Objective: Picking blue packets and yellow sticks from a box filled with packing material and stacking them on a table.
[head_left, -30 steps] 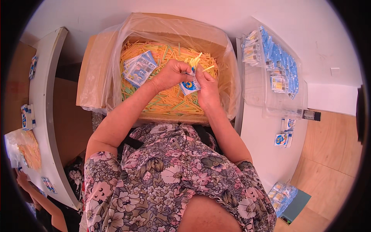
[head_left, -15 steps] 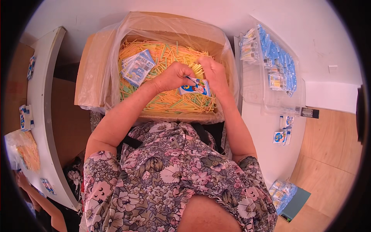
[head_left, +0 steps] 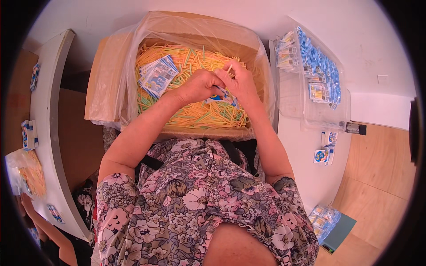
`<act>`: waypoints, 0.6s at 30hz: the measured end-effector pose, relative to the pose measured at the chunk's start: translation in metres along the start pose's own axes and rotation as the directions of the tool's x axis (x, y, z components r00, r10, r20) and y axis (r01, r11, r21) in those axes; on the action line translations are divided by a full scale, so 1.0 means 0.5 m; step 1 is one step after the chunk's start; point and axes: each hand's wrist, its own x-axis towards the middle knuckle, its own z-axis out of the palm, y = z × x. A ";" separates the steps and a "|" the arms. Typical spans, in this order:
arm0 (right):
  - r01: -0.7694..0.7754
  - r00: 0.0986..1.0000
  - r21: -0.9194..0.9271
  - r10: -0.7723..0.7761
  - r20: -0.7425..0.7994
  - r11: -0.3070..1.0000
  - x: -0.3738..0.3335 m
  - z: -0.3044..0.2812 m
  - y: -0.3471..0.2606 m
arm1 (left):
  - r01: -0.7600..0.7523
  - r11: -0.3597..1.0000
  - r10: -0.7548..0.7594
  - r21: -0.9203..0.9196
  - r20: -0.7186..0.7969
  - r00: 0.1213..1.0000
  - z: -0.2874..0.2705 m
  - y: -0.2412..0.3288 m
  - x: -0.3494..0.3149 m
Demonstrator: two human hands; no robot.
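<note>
My left hand (head_left: 202,86) is closed on a small blue-and-white printed packet (head_left: 225,98), which hangs partly hidden below my fingers. Right against it, my right hand (head_left: 239,82) is closed, with the pale tip of a thin stick (head_left: 230,68) showing above its fingers. How many sticks it holds is hidden. Both hands are over a cardboard box (head_left: 208,33) lined with clear plastic. Loose yellow, orange and green sticks (head_left: 191,119) fill the box. A few flat packets (head_left: 158,76) lie on the sticks to the left of my hands.
At the right, a clear plastic bin (head_left: 290,99) holds rows of filled packets (head_left: 326,73) on a white table (head_left: 306,155). Two packets (head_left: 324,155) lie nearer on it. On the left stands another white table (head_left: 51,133) with a bag of sticks (head_left: 33,173) and another person's arm (head_left: 53,239).
My right hand has moved slightly left and down onto the packet's mouth. The yellow bundle seen between my hands is now mostly covered by my fingers. The left hand stays in place.
</note>
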 end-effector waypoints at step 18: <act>-0.033 0.997 0.110 0.040 -0.061 0.993 0.013 0.021 0.046 | 0.084 0.972 -0.052 -0.221 0.149 0.987 0.014 -0.007 -0.007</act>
